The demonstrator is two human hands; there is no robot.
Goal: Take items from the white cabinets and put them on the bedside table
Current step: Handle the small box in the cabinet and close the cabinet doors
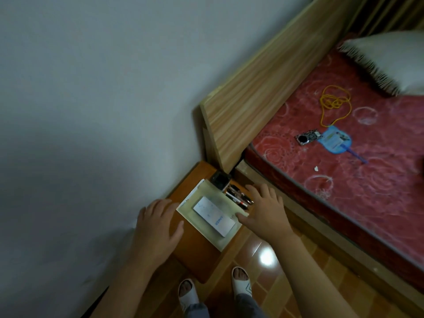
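Small wooden bench [195,255] in corner between wall and bed headboard [263,92]. On it: pale flat folder [206,228], white box [214,216] lying on top of folder, dark container [219,180] at far edge, several pens [238,197] beside folder. Left hand [158,228] fingers spread, relaxed, over bench's left edge, holding nothing. Right hand [263,212] fingers spread flat, thumb tip touching folder's right corner. Bed mattress [344,180] carries yellow cord [335,104], blue tag [335,140], white pillow [390,58].
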